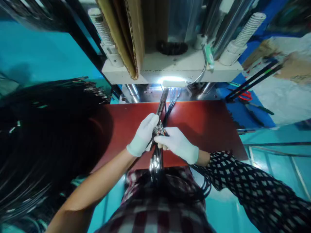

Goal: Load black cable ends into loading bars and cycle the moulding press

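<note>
Both my hands wear white gloves and meet over the red work surface. My left hand is closed around a dark metal bar that reaches toward the machine. My right hand pinches a bundle of thin black cables with shiny metal ends, right beside the left fingers. The cable ends show between the two hands. More cables hang down onto my lap.
A white press machine with a lit lamp stands just behind the red surface. A big heap of black cables lies at the left. Red-handled scissors and black rods rest on the blue bench at the right.
</note>
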Demonstrator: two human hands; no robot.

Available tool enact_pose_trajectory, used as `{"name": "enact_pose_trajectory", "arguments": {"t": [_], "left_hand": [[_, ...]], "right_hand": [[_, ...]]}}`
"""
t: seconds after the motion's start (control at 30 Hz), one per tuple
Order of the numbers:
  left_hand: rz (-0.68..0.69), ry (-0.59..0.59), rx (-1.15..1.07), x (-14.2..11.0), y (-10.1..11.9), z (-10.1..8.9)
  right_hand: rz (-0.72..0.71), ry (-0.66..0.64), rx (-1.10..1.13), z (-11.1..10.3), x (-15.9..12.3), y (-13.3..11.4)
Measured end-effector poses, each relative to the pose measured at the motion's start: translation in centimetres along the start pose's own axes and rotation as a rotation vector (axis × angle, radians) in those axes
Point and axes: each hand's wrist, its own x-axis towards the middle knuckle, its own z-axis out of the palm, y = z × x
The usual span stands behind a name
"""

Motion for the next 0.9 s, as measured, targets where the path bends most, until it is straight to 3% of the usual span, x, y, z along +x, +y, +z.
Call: {"name": "enact_pose_trajectory", "arguments": {"t": [0.13, 0.27, 0.43, 0.6, 0.9], "left_hand": [[0.035, 0.038, 0.044, 0.1, -0.2, 0.0], [0.055, -0.061, 0.092, 0.1, 0.0, -0.7], [0.092, -0.139, 0.115, 0.1, 0.4, -1.4], [0.1, -0.172, 0.131, 0.2, 0.3, -1.6], [0.069, -0.189, 0.087, 0.1, 0.3, -1.5]], "right_hand": [[-0.06, -0.022, 0.005, 0.1, 0.2, 1.0], [-0.067, -0.087, 0.084, -0.4, -0.4, 1.0], [-0.07, 0.031, 0.063, -1.2, -1.2, -0.4], [0.017, 0.007, 0.062, -1.4, -1.1, -1.1], [-0.066, 0.019, -0.005, -1.1, 0.0, -0.4]]}}
